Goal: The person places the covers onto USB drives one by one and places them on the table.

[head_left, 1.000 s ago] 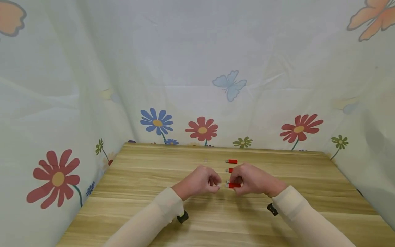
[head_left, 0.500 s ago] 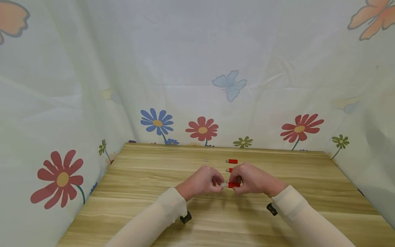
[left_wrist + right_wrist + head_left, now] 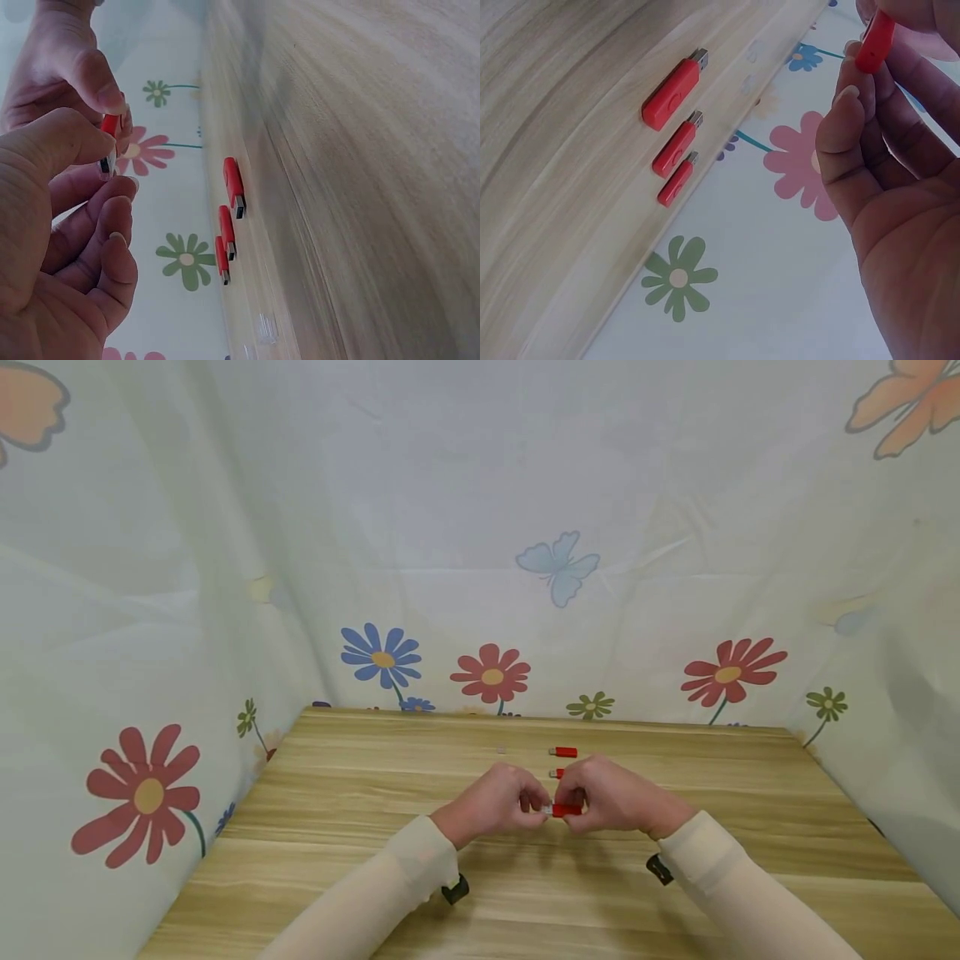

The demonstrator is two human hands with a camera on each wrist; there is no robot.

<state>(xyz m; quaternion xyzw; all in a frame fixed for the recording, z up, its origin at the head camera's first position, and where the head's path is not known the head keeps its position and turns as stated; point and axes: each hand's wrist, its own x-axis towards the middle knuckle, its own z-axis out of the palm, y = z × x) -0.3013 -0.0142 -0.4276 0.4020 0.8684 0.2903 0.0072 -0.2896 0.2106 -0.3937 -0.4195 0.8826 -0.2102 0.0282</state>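
My right hand [image 3: 611, 797] pinches the body of a red USB stick [image 3: 567, 810] between thumb and fingers, metal plug to the left. My left hand [image 3: 497, 799] pinches a small clear cap [image 3: 106, 171] at that plug, and the cap overlaps the metal end in the left wrist view. Both hands are raised above the wooden tabletop. Three more red sticks lie there in a row: a near one [image 3: 673, 94], a middle one [image 3: 676, 148] and a far one [image 3: 678, 182]. In the head view my right hand hides part of this row.
Two clear caps lie left of the row, one of them a nearer cap [image 3: 267, 328]. The wooden table [image 3: 360, 785] ends at a white cloth [image 3: 450, 568] printed with flowers and butterflies. Dark wrist straps [image 3: 660, 869] show below the sleeves.
My left hand has moved right, bringing the clear cap from a gap beside the plug up onto the metal end. My right hand has stayed nearly still with the USB stick.
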